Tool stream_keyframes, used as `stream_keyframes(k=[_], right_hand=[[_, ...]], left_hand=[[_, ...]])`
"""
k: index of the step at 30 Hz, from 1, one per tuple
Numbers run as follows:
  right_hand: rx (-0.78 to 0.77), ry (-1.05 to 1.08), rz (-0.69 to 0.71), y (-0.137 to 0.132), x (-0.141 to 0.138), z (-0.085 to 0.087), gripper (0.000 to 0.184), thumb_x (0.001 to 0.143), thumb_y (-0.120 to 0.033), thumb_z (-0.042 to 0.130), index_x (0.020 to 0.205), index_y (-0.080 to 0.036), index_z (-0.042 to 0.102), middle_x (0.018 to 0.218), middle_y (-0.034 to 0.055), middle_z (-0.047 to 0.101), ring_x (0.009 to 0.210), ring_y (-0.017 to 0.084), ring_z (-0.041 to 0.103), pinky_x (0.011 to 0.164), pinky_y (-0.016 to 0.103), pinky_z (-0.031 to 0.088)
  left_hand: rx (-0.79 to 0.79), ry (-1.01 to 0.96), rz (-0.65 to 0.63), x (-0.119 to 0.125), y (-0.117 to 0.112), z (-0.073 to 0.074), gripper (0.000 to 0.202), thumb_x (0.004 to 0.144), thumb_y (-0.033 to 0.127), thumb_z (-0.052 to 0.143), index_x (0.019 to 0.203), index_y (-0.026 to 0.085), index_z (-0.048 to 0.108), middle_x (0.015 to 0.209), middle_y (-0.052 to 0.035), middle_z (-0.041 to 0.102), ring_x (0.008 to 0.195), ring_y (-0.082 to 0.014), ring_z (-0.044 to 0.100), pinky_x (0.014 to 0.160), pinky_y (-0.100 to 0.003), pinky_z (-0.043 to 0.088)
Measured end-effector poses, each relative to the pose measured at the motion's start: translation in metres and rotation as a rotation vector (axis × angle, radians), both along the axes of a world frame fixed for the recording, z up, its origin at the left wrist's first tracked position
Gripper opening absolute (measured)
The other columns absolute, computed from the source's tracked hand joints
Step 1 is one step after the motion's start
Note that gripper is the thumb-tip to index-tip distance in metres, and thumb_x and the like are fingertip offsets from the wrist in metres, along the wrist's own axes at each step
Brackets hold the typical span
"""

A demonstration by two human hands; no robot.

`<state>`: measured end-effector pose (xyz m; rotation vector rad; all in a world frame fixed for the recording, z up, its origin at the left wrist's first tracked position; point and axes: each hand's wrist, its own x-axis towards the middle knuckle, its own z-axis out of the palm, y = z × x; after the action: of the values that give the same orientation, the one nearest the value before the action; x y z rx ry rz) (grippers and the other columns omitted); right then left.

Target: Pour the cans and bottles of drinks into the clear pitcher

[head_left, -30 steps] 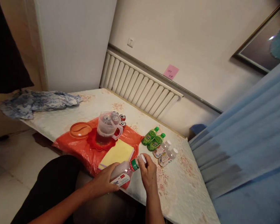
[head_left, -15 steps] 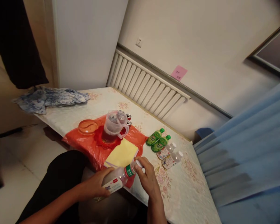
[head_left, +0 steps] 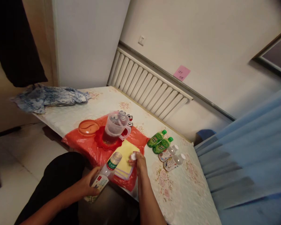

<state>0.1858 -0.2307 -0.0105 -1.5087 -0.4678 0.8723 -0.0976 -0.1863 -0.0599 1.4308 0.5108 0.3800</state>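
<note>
My left hand (head_left: 89, 182) is wrapped round a clear plastic bottle (head_left: 104, 175) with a green and red neck band, tilted up to the right, its mouth uncapped. Between the fingers of my right hand (head_left: 140, 162) is a white bottle cap (head_left: 133, 156), held apart from the bottle over a folded yellow cloth (head_left: 125, 158). Behind them a clear pitcher (head_left: 112, 127) with dark liquid stands on a red scalloped dish (head_left: 99, 137). Left of the pitcher lies a round orange lid (head_left: 88, 127).
Several drink cans (head_left: 129, 117) stand behind the pitcher. Two green bottles (head_left: 162, 145) and two white-capped bottles (head_left: 174, 162) are to the right. A red plastic bag (head_left: 78, 142) lies under the pitcher on the flowered tablecloth (head_left: 178, 193). Patterned fabric (head_left: 58, 97) is at far left.
The white cap has come off the bottle and is in my right hand. My left hand has moved left with the bottle, which is now more upright.
</note>
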Motion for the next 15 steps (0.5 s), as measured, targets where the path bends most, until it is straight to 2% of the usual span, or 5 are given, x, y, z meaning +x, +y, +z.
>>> stream_keyframes(k=[4,9,12,15], right_hand=[[-0.067,-0.089,0.008,0.035,0.001,-0.015,0.028,0.081,-0.046,0.055,0.086,-0.018,0.055,0.061,0.0013,0.064,0.042,0.014,0.060,0.037,0.022,0.043],[-0.136,-0.286,0.091,0.061,0.001,-0.014,0.025,0.083,-0.040,0.049,0.077,-0.017,0.059,0.052,-0.0017,0.057,0.040,0.013,0.051,0.041,0.023,0.038],[-0.152,-0.437,0.132,0.060,0.001,-0.007,0.018,0.076,-0.033,0.058,0.067,-0.017,0.061,0.053,-0.0017,0.056,0.051,0.015,0.052,0.050,0.025,0.038],[-0.163,-0.560,0.147,0.055,0.002,0.004,0.010,0.071,-0.028,0.065,0.068,-0.019,0.063,0.063,0.0006,0.061,0.071,0.020,0.058,0.063,0.027,0.041]], left_hand=[[-0.017,-0.026,0.021,-0.008,0.005,-0.006,0.093,0.061,0.048,0.078,0.141,0.024,0.036,0.131,-0.0069,0.059,0.131,-0.0355,0.047,0.108,-0.043,0.039],[-0.048,-0.056,0.061,-0.014,0.011,-0.018,0.098,0.059,0.058,0.079,0.142,0.028,0.035,0.139,-0.0069,0.054,0.131,-0.0373,0.047,0.109,-0.047,0.038],[-0.054,-0.065,0.078,-0.017,0.015,-0.014,0.102,0.060,0.061,0.078,0.144,0.028,0.031,0.141,-0.0078,0.052,0.132,-0.0376,0.045,0.111,-0.049,0.036],[-0.041,-0.069,0.089,-0.020,0.020,-0.005,0.106,0.060,0.063,0.077,0.146,0.029,0.026,0.139,-0.0090,0.053,0.133,-0.0379,0.044,0.112,-0.051,0.034]])
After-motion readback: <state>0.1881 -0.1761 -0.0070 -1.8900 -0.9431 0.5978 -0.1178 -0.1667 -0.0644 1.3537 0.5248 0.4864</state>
